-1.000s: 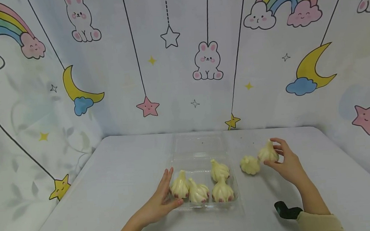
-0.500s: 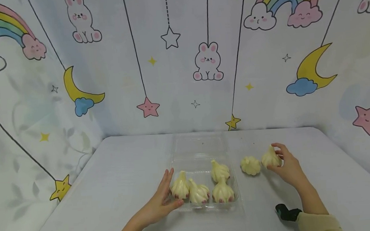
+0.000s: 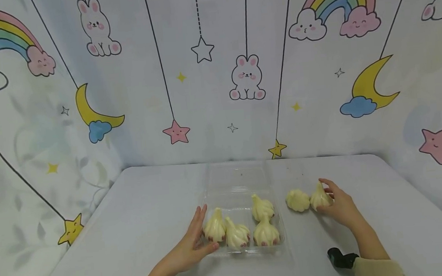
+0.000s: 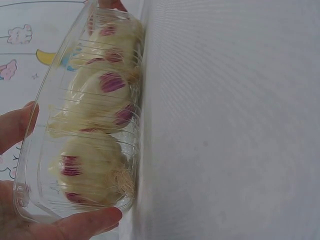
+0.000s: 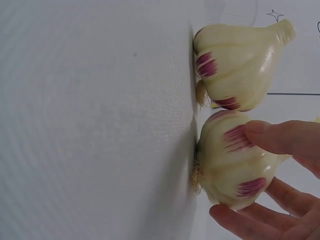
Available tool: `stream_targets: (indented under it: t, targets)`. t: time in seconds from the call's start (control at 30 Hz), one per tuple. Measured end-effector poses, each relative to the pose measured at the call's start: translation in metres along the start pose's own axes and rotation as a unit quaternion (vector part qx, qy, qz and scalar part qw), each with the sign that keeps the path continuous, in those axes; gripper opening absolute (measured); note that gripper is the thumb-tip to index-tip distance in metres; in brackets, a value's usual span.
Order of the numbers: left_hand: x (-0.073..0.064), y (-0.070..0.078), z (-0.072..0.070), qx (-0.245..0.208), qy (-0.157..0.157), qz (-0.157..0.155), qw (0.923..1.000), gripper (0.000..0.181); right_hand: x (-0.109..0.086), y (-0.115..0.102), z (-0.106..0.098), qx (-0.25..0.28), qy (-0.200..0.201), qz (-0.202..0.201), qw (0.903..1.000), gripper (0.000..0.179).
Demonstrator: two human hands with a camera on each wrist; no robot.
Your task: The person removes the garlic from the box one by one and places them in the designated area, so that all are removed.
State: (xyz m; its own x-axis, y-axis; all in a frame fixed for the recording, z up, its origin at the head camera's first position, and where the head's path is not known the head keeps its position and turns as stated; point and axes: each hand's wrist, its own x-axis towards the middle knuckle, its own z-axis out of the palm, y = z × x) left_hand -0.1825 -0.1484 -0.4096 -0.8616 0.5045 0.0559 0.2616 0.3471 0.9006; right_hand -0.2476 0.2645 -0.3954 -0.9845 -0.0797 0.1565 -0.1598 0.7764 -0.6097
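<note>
My left hand (image 3: 187,249) rests against the left side and front left corner of a clear plastic clamshell container (image 3: 243,251), fingers fairly straight, thumb at the front. Inside sit two garlic bulbs at the left, a pale one (image 3: 214,227) and its neighbour (image 3: 237,235), and two at the right, one (image 3: 262,208) behind the other (image 3: 266,235). To the right of the container, my right hand (image 3: 341,208) holds a garlic bulb (image 5: 240,162) upright between thumb and fingers, its roots close to the table. Another loose garlic bulb (image 5: 235,65) stands right beside it.
The container's lid (image 3: 236,175) lies folded open toward the back of the white table (image 3: 152,204). A black strap-like piece (image 3: 341,258) shows by the right wrist. Behind the table hangs a printed cloth (image 3: 209,91) with rabbits, stars and moons.
My right hand has lowered its garlic bulb toward the table, next to the loose bulb. The left hand stays at the container, and the view has tilted slightly.
</note>
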Motion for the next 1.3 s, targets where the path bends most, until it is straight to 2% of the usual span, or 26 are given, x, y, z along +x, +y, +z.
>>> stream_targets:
  t: [0.53,0.93,1.3]
  targets:
    - [-0.001,0.002,-0.001,0.003,0.005,0.003,1.0000,0.087,-0.001,-0.003,-0.004,-0.007,0.014,-0.019,0.9997,0.081]
    - [-0.001,0.005,-0.001,0.015,0.012,0.001,0.9998,0.088,-0.003,-0.016,-0.012,-0.019,0.038,-0.037,0.9984,0.077]
    - [-0.002,0.005,0.000,0.016,0.013,-0.003,0.9998,0.088,-0.006,-0.032,-0.018,-0.021,0.053,-0.029,0.9980,0.079]
